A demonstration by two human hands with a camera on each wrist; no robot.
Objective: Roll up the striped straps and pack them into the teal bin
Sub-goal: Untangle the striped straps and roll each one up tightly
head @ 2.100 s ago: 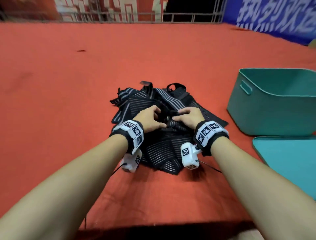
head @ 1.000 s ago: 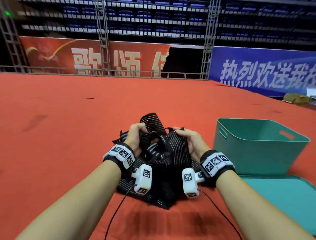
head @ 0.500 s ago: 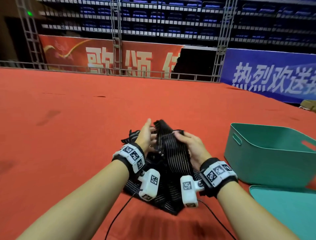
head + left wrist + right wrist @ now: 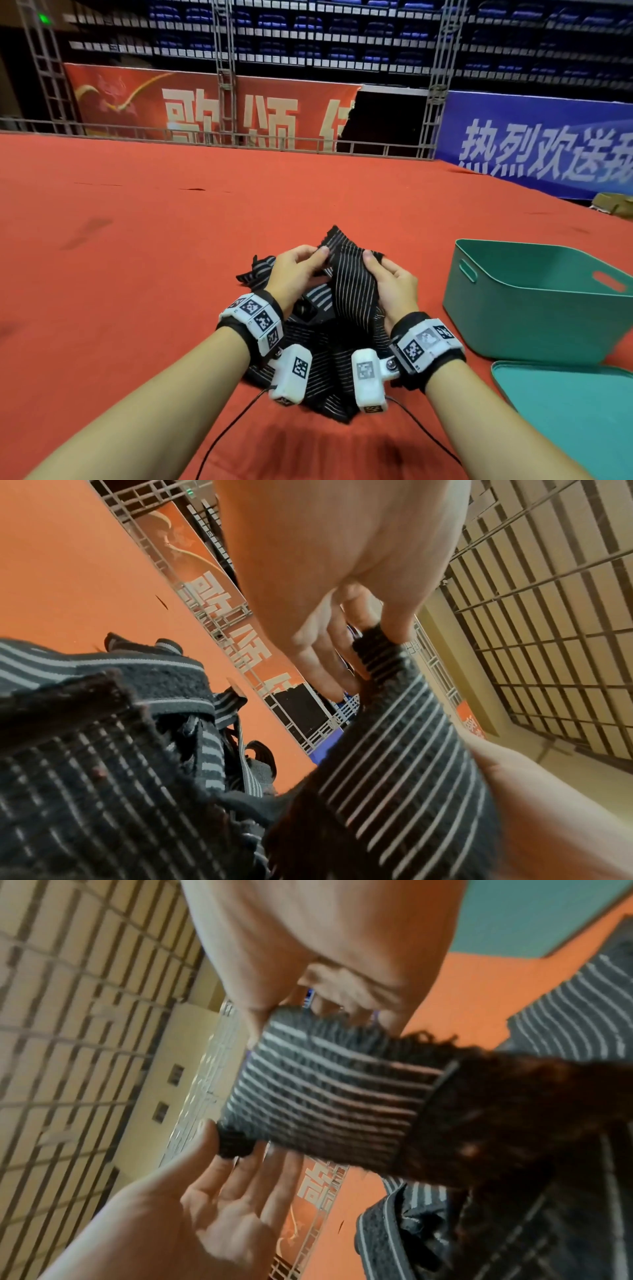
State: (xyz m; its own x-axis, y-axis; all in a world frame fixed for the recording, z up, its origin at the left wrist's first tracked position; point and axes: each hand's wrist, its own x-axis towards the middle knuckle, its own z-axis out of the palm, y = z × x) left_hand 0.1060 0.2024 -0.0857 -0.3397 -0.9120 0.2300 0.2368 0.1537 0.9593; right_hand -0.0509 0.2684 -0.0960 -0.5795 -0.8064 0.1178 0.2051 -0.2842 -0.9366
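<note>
A black strap with thin white stripes (image 4: 349, 277) is held up above the pile of striped straps (image 4: 325, 363) on the red carpet. My left hand (image 4: 318, 260) pinches its upper left edge and my right hand (image 4: 373, 263) pinches its upper right edge. In the left wrist view my left hand (image 4: 373, 642) clamps the strap's end (image 4: 394, 737) between thumb and fingers. The right wrist view shows my right hand (image 4: 325, 1012) on the strap's top edge (image 4: 325, 1091). The teal bin (image 4: 548, 255) stands to the right with no straps visible inside.
A flat teal lid (image 4: 565, 414) lies on the carpet at the near right, in front of the bin. Thin black cables trail from the wrist cameras across the carpet near me. Red carpet stretches left and ahead to a metal rail and banners.
Both hands have lifted one strap's end up out of the pile and shifted their grip to its two upper edges. The head camera has tilted up.
</note>
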